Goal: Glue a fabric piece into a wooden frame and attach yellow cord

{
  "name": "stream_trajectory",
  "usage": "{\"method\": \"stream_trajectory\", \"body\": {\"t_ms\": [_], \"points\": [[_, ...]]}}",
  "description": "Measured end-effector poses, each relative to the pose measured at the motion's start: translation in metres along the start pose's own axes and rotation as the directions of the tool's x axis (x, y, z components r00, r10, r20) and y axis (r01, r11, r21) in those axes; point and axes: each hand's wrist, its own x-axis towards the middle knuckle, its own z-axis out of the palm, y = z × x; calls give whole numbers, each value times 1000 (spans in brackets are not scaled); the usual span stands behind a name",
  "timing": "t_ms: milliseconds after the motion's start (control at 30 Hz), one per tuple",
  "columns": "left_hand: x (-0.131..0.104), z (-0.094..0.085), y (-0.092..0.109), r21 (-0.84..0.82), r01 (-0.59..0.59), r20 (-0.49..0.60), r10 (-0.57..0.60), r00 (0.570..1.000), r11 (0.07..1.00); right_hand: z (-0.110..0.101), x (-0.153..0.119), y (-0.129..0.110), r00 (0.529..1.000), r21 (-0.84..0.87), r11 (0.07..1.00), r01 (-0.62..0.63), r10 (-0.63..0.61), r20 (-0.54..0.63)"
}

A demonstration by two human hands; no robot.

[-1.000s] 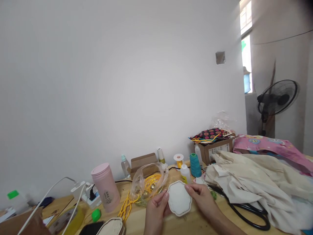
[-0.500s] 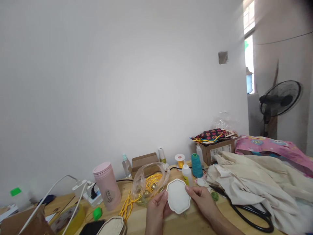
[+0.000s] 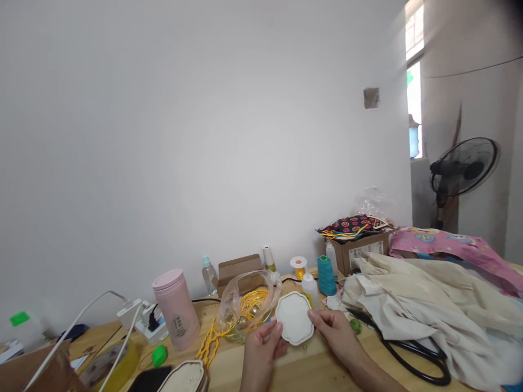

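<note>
A white fabric panel [image 3: 295, 319] with a scalloped, dark-lined border is held up over the wooden table. My left hand [image 3: 265, 343] pinches its lower left edge between thumb and fingers. On its right edge, my right hand [image 3: 333, 330] grips with thumb and forefinger. Behind the panel stands a white squeeze bottle [image 3: 309, 284], partly hidden by it. A similar scalloped piece [image 3: 183, 377] lies at the table's front edge, left of my left hand, apparently on a stack.
A plastic bag [image 3: 251, 296] of yellow cord and metallic balls sits behind my left hand. Nearby are a pink tumbler [image 3: 176, 310], a teal thread cone [image 3: 326, 276] and a yellow spool [image 3: 299, 267]. Black-handled scissors [image 3: 425, 359] and cream cloth [image 3: 425, 294] lie at right.
The panel has risen slightly and tilts a little differently between my hands. Both hands keep their hold. The whole view has shifted slightly.
</note>
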Motion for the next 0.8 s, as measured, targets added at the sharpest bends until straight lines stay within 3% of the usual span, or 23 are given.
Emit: {"method": "stream_trajectory", "body": {"t_ms": [400,633,800], "points": [[5,-5,3,47,-80,-70,83,994,996,3,-3,-3,992,81,995,-64,54,115],[3,0,-2,54,-9,16,8,1000,999,-2,0,2,998,117,991,-60,58,23],[2,3,-1,47,-48,47,46,998,998,0,0,5,995,146,986,-82,74,62]]}}
